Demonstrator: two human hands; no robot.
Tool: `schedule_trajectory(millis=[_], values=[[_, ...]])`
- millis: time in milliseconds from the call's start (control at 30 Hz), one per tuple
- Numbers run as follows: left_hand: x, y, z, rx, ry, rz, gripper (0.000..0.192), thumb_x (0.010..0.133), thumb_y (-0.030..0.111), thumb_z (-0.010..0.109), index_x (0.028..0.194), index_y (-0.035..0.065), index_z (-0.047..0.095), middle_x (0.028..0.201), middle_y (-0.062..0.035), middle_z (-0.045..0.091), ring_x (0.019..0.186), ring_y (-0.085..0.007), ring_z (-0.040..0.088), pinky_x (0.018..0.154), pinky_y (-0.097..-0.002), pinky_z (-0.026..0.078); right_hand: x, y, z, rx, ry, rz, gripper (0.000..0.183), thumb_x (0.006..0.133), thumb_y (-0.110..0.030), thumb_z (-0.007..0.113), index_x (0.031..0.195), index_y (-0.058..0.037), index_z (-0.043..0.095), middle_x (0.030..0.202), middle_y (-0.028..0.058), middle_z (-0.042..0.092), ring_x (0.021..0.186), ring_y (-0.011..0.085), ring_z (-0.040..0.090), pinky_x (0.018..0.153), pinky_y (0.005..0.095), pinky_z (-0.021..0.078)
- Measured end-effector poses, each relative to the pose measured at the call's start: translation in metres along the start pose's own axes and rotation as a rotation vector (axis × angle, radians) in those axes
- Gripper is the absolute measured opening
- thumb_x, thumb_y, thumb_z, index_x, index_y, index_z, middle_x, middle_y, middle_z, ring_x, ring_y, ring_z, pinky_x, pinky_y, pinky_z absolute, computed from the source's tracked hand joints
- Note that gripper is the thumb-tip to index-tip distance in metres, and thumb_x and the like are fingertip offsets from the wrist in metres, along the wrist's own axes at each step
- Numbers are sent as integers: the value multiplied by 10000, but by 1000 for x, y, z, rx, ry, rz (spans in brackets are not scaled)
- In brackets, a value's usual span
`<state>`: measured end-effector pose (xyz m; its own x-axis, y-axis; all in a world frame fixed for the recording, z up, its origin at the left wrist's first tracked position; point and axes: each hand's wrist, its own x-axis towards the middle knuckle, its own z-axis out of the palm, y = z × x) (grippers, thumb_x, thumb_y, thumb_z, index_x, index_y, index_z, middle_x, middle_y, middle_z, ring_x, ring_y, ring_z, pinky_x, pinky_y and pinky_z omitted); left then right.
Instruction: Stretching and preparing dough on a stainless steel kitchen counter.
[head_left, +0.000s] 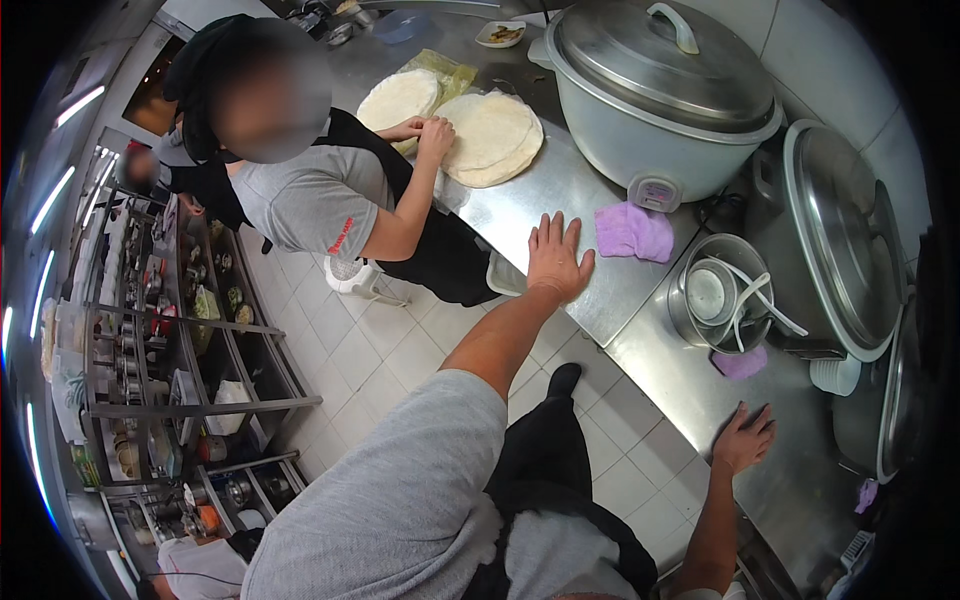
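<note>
My left hand (559, 259) rests palm down, fingers spread, on the steel counter (517, 206), just left of a folded purple cloth (634, 231). Lower right, my right hand (742, 439) lies on the counter's edge with nothing in it. Between the two stands a steel pot (686, 315) holding a smaller metal bowl (706, 291) and white ladles (751, 294). Part of another purple cloth (741, 363) shows beneath the pot. A large rice cooker (637, 135) with a metal lid stands behind my left hand. Round flatbreads (495, 139) lie in stacks farther up the counter.
A co-worker (315, 202) stands at the counter, both hands at the flatbreads. More large lidded pots (847, 232) line the wall. White bowls (835, 375) are stacked beside them. A white stool (356, 277) stands on the tiled floor; steel shelves (202, 409) hold containers at left.
</note>
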<state>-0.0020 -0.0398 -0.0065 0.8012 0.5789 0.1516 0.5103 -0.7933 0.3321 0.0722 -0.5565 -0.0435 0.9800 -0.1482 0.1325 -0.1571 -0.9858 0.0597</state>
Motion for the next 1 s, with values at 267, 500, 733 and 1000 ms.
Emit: schedule_trajectory(millis=[267,500,733,1000], values=[[1,0,1,1,0,-4,731,1027,453,606,1632,67,471,1700,-273,382,1613,-488,276,1317,-612,220,0,-3,-3,22,-2,10,777,1088,-717,475,1708,-252,413,1744,214,381,1643,364,303,1273,622,273],[0,-1,3,3,2,-9,726,1027,452,606,1628,67,472,1701,-277,382,1615,-491,273,1316,-613,219,-2,-2,-3,5,-1,7,779,1085,-720,480,1702,-248,425,1747,207,383,1642,367,306,1278,623,269],[1,-1,-1,21,-44,-29,739,1043,483,578,1661,101,446,1730,-244,356,1642,-454,236,1339,-588,188,-2,-4,-4,11,-4,14,775,1085,-726,475,1703,-262,418,1744,215,379,1642,366,306,1269,635,274],[3,-5,-1,-14,7,0,736,1026,449,611,1640,70,464,1704,-283,377,1613,-491,276,1318,-613,218,1,1,6,22,28,-21,769,1088,-722,469,1704,-263,420,1734,226,383,1636,376,314,1260,634,279]])
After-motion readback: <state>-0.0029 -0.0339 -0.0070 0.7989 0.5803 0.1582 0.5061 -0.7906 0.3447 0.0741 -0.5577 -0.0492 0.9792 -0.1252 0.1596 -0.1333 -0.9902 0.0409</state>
